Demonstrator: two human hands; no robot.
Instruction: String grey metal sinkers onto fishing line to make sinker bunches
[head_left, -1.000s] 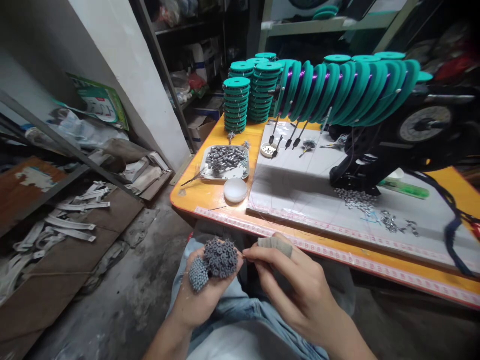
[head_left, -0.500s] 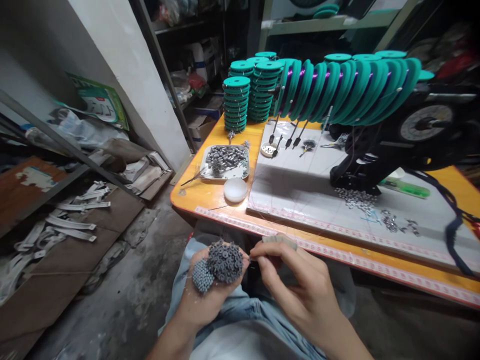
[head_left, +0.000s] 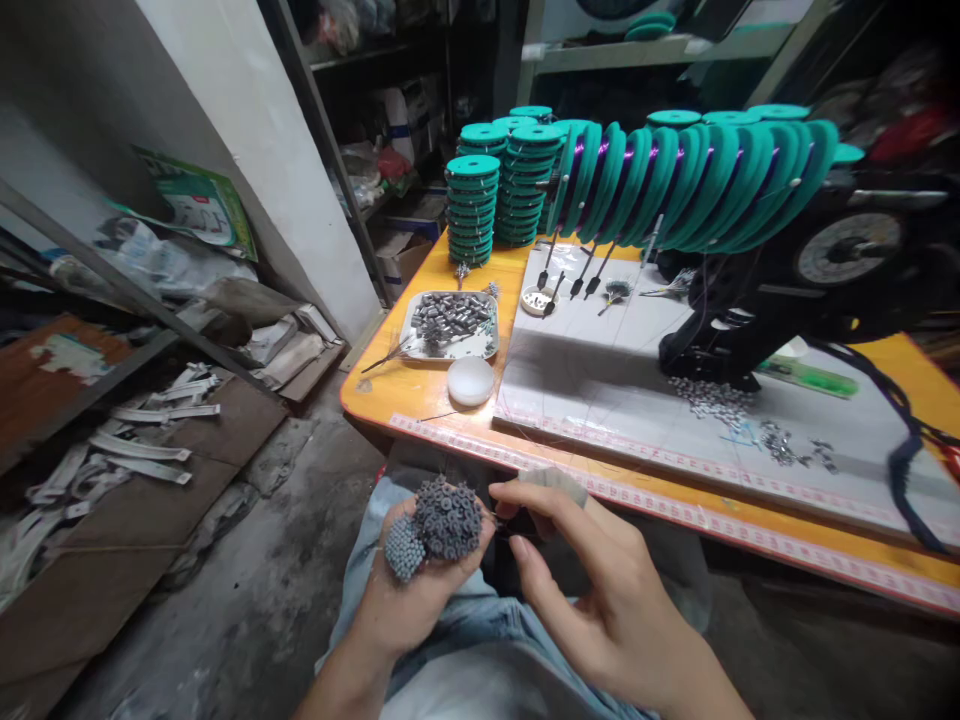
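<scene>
One left hand (head_left: 424, 605), closed on two bundles above the lap, namely a large dark-grey bundle (head_left: 448, 518) and, touching it, a small blue-grey bundle (head_left: 405, 550); one right hand (head_left: 581, 560), thumb and forefinger parted just beside them, though whether a fine strand meets its fingertips is too small to tell. On the orange tabletop (head_left: 375, 385) beyond: one white tray (head_left: 474, 346) of metal pieces, one round white tub (head_left: 471, 382) near it, stacked green spools (head_left: 472, 212), one black machine (head_left: 855, 250).
</scene>
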